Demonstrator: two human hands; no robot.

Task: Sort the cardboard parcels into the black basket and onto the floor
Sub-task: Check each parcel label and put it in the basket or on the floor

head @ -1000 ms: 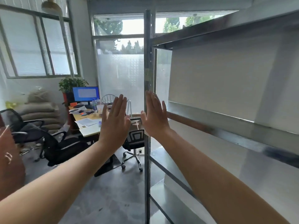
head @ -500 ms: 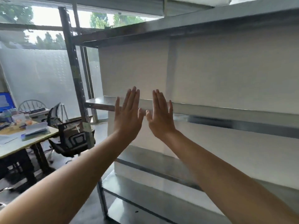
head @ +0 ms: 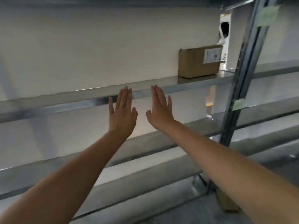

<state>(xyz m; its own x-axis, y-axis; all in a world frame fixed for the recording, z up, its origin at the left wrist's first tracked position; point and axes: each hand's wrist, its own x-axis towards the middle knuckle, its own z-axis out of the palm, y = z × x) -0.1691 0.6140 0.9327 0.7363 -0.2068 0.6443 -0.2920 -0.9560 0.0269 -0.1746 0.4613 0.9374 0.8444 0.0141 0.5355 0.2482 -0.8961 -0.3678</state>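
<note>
Now the view has swung to the right; the office w/ its chairs is gone & one cardboard parcel (head: pixel 196 62) shows, sitting on the shelf (head: pixel 202 82) next to the metal post (head: pixel 239 88); so there's a box to sort, I think. Left hand (head: pixel 122 113) & right hand (head: pixel 159 110) are both flat, fingers straight, holding nothing; they're side by side, well apart from the parcel. Black basket: not in view, so can't tell what's in it.

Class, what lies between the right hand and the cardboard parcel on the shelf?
Head view: only bare metal shelf between right hand and cardboard parcel.
</note>
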